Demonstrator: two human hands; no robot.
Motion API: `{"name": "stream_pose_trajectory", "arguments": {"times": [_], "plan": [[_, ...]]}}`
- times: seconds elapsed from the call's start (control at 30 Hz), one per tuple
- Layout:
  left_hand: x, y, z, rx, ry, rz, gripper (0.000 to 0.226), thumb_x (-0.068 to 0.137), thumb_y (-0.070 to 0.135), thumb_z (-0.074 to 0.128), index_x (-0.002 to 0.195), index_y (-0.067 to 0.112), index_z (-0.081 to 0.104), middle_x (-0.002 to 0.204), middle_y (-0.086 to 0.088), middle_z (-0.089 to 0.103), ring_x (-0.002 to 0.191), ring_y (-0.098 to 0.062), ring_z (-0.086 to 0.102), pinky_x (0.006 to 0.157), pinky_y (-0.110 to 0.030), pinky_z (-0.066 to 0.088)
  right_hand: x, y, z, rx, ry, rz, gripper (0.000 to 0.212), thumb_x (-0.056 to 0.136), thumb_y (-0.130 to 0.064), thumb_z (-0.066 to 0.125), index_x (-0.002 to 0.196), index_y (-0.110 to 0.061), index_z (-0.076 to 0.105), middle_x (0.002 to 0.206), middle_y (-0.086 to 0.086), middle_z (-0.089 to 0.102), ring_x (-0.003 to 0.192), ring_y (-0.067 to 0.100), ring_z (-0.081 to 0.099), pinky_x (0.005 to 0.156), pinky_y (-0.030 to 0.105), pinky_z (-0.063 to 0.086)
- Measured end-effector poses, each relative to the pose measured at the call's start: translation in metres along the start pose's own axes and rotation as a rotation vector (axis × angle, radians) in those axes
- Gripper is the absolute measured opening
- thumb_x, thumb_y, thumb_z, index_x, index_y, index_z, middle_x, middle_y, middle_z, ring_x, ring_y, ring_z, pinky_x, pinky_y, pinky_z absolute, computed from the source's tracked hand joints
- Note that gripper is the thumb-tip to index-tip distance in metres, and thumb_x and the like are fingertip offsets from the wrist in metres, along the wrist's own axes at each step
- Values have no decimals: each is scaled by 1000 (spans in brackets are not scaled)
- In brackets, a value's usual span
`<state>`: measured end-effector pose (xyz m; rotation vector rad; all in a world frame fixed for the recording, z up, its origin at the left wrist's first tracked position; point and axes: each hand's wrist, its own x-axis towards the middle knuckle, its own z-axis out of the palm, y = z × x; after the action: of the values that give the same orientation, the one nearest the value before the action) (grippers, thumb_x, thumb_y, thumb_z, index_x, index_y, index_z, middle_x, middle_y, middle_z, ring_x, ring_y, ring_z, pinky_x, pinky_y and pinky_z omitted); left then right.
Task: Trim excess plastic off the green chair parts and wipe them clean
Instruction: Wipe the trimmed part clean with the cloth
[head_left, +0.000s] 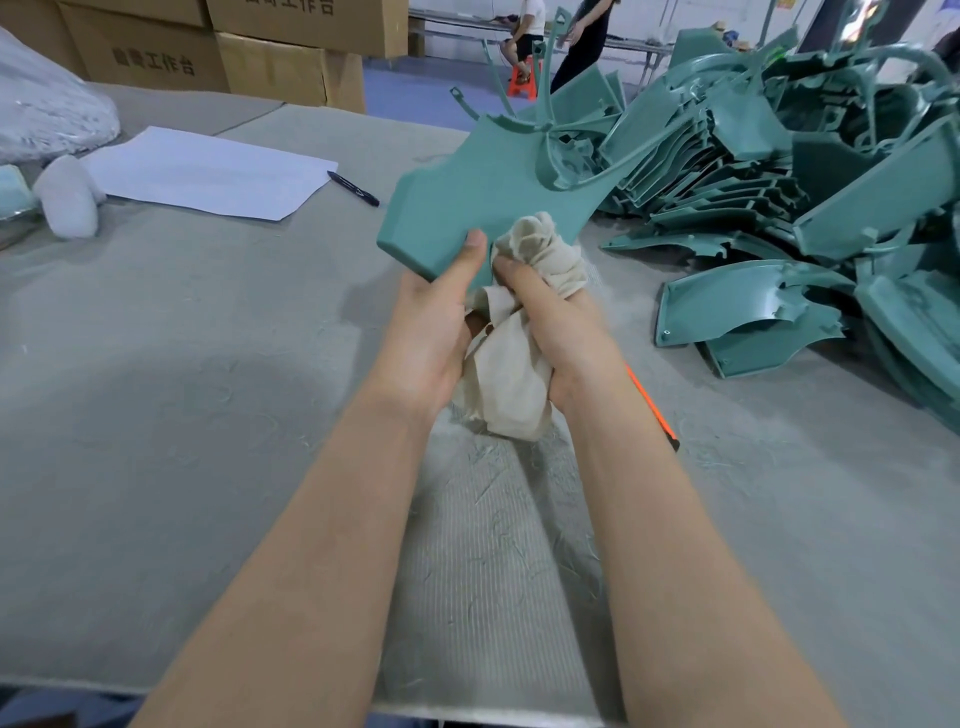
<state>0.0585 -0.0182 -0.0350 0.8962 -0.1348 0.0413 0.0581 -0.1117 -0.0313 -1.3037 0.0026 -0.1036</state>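
While the left hand (431, 332) grips the green chair part (467, 192) by its near edge, thumb on top, the right hand (556, 327) clutches a bunched beige cloth (524, 249) pressed against the part's face. Part held tilted above the counter (156, 389), mid-scene, thin curved strips sticking up at its far end. Pile of green parts (779, 182) heaped on the counter at right. Orange tool (657, 410) lies on the counter, mostly hidden by the right forearm. White paper (208, 171) and black pen (353, 188) far left; cardboard boxes (208, 52) beyond the counter.
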Motion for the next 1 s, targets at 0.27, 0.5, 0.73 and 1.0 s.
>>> {"name": "stream_pose_trajectory", "arguments": {"times": [0.27,0.5,0.73,1.0], "plan": [[2,4,-2,-105,73,-21,33,98,13,51,130,4,52,111,-11,69,91,-20,71,70,-29,57,-1,-4,-8,-147,-3,78,27,88,1,51,70,-16,61,53,-3,60,50,11,60,51,22,48],[2,1,-2,-37,37,-25,29,98,16,52,125,6,57,112,-9,71,100,-21,70,77,-30,57,-2,-1,0,-38,24,54,18,91,-7,60,79,-20,63,59,-5,64,54,9,62,57,23,51],[1,2,-2,-70,65,-31,36,98,14,51,133,5,51,120,-13,67,100,-23,68,84,-36,57,1,-2,-7,-172,39,34,21,88,-5,56,74,-19,63,70,4,61,74,24,60,74,42,51],[1,1,-2,-51,75,-56,31,96,17,56,125,7,58,110,-7,72,98,-20,70,74,-30,57,-3,0,0,-140,80,-7,22,88,-11,63,69,-22,62,59,-1,61,61,17,60,66,35,49]]}}
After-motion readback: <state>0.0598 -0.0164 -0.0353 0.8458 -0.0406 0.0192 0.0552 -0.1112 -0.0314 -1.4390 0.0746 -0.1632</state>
